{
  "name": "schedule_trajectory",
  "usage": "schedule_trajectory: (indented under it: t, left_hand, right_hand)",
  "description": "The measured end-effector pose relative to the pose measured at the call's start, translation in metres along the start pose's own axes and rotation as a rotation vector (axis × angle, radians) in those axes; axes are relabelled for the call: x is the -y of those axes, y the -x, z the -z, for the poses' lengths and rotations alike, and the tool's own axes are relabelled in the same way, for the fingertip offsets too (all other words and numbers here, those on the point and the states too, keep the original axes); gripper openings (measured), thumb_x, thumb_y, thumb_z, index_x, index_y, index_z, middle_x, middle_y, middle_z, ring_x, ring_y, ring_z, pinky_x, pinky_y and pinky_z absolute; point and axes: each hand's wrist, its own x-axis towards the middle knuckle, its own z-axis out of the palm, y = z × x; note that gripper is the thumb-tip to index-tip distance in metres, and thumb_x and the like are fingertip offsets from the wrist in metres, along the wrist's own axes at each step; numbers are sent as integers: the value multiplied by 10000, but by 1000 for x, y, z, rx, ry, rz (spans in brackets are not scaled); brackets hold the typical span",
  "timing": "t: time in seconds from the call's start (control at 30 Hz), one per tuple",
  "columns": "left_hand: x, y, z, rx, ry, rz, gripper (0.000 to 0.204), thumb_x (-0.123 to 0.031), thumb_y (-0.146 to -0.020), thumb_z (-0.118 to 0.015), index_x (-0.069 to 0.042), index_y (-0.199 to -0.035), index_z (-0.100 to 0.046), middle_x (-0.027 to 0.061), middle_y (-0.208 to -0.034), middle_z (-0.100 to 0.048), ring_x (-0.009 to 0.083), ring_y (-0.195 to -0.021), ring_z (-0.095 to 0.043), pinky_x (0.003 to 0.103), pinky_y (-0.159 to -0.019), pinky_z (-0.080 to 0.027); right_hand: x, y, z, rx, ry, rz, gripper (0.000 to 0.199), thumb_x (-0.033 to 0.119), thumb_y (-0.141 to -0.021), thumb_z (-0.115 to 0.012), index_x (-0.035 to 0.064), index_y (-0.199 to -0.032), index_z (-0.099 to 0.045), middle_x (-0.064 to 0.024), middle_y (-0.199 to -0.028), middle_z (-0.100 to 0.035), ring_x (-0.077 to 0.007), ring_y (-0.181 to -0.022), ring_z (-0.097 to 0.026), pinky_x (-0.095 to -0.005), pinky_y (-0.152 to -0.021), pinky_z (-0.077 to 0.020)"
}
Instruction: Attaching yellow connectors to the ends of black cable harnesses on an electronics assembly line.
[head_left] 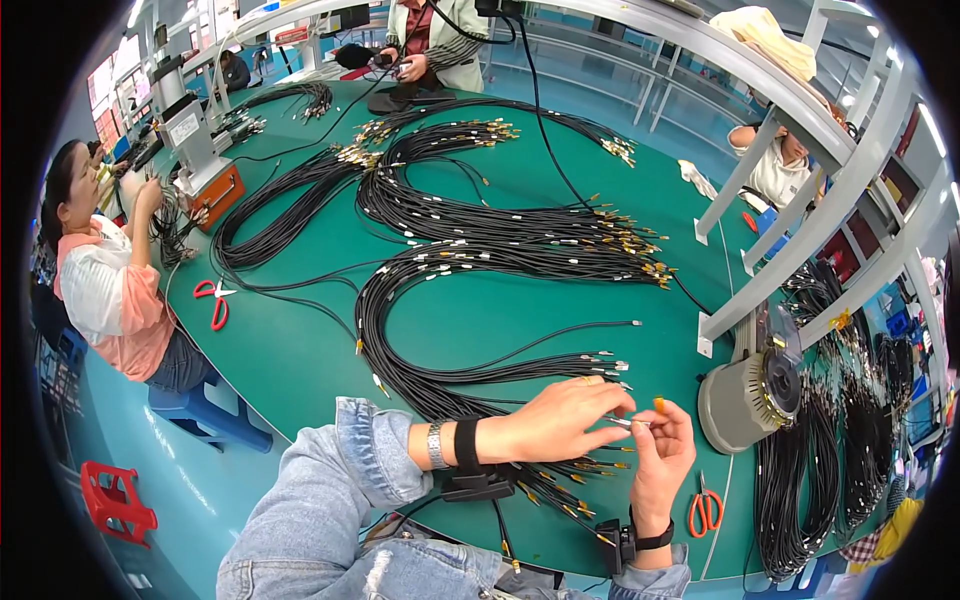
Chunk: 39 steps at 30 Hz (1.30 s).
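In front of me my left hand (575,422) and my right hand (662,455) come together over the near end of a bundle of black cables (385,320). The left fingers are closed round a slim cable end with a metallic connector (621,421). My right thumb and finger pinch the tip of that same connector, and something small and yellow (659,404) shows at a right fingertip. Fine detail at the tip is too small to make out. Beneath my hands, more cable ends with brass-coloured connectors (560,500) lie spread on the green table (490,330).
Orange-handled scissors (705,508) lie right of my right hand, red-handled scissors (215,303) at the left. A round grey machine (735,400) stands by the metal frame (770,250) on the right. More cables (800,490) hang beyond the table's edge. Co-workers sit left and far right; another stands across.
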Motion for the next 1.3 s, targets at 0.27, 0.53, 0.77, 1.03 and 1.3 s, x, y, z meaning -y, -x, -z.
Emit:
schedule_trajectory:
  t: [0.27,0.53,0.77,1.03,1.3]
  left_hand:
    - [8,4,-4,67,-9,61,163,-181,-821,-640,-46,-896,-591,68,-771,-600,253,-765,-568,369,-657,-452]
    - [25,26,18,114,-93,102,128,-174,-819,-640,-54,-847,-604,61,-749,-599,244,-743,-562,355,-664,-456]
    - [40,47,36,170,-151,165,134,-192,-816,-636,-66,-835,-591,74,-743,-586,252,-759,-567,374,-683,-463]
    - [5,18,11,105,-47,105,181,-194,-840,-621,-45,-931,-572,86,-812,-620,271,-823,-577,382,-725,-465]
    - [1,4,-13,73,279,210,137,-146,-863,-591,-18,-894,-550,115,-724,-619,274,-619,-585,373,-552,-447]
  right_hand:
    - [1,0,2,-50,-34,-42,386,-40,-802,-632,10,-1150,-472,-71,-879,-624,-114,-806,-586,-227,-719,-467]
    - [0,-1,1,-50,-50,-72,421,-46,-784,-648,8,-1157,-461,-52,-852,-619,-116,-802,-587,-241,-739,-470]
    - [-2,-2,0,-68,-64,-126,452,-41,-779,-647,8,-1181,-446,-44,-843,-610,-107,-794,-574,-227,-756,-452]
    - [2,0,-2,-67,-76,-110,470,-41,-781,-646,8,-1196,-431,-40,-826,-603,-110,-802,-579,-234,-769,-455]
    - [1,1,2,-55,-124,-104,484,-52,-783,-643,11,-1208,-421,-41,-819,-606,-116,-817,-590,-243,-776,-457]
